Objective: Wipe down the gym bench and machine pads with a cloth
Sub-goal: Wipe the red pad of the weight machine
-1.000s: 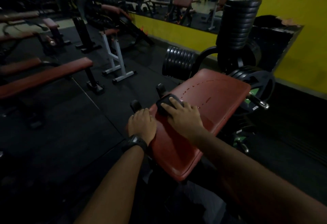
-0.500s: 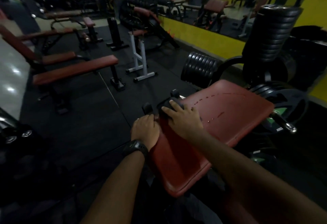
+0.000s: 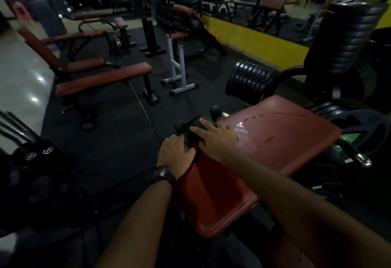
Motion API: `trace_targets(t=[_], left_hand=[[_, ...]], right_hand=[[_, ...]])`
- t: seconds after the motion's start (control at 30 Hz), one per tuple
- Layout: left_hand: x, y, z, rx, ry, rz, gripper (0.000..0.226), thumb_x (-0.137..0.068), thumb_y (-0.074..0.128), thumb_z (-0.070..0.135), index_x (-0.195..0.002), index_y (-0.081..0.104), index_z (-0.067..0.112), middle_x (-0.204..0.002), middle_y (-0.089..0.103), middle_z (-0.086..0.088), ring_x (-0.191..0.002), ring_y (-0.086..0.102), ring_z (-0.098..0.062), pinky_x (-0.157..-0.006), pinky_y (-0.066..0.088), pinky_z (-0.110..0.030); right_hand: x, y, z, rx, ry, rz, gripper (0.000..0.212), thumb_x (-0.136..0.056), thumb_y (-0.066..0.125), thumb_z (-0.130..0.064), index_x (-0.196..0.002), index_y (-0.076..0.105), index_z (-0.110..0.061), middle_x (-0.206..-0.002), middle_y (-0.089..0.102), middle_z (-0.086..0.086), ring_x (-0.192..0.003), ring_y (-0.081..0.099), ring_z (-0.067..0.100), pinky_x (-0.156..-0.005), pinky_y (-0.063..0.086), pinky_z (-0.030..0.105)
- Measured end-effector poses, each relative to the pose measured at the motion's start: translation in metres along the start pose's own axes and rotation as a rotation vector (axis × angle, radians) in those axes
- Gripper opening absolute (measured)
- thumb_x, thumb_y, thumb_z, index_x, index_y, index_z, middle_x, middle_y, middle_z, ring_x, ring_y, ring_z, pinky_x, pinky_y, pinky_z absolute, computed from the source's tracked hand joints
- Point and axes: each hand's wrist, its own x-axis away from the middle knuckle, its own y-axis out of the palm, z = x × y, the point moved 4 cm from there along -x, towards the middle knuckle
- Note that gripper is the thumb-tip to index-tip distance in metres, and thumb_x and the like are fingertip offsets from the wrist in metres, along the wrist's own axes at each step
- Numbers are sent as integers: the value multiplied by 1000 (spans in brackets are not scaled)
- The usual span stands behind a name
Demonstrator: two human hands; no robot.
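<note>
A broad red machine pad (image 3: 281,140) slopes in front of me, with wet drops and a damp streak on its upper surface. My right hand (image 3: 213,136) lies flat on a dark cloth (image 3: 196,124) at the pad's far left corner, fingers stretched over it. My left hand (image 3: 174,154), with a black watch on the wrist, rests on the pad's left edge just below the cloth, fingers bent over the rim. Most of the cloth is hidden under my right hand.
Black weight plates (image 3: 249,82) hang behind the pad, and a tall plate stack (image 3: 349,34) stands at the right. A chrome bar end (image 3: 359,157) sticks out at the right. Red flat benches (image 3: 103,81) and a white stand (image 3: 177,66) stand on the black rubber floor to the left.
My head has turned left, so the pad sits further right in view. My right hand with the cloth has stayed at the pad's far left corner; my left hand has kept its place.
</note>
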Motion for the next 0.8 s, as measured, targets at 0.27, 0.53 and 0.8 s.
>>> trace_targets(t=[0.27,0.53,0.8], left_hand=[[1,-1,3,-59,-19,-9,90,-91,56,50,-160,19,5,-166,24,-11,-156,9,-24,-128,4,-43],[-2,2,2,-113,-16,-39,94,-78,43,67,-148,43,6,-154,45,-10,-154,16,-28,-127,5,-47],[9,-3,6,-230,-48,-44,86,-91,43,66,-155,34,10,-156,42,-5,-148,30,-25,-123,15,-52]], right_hand=[[31,-5,8,-103,198,22,55,-99,42,-44,-153,32,-45,-167,19,-7,-140,34,38,-110,32,52],[-7,-5,18,-44,-62,-81,55,-101,41,-48,-154,27,-50,-167,18,-10,-141,37,31,-106,37,50],[50,0,-8,-28,239,118,53,-99,42,-46,-152,37,-41,-164,30,-2,-132,44,38,-102,40,51]])
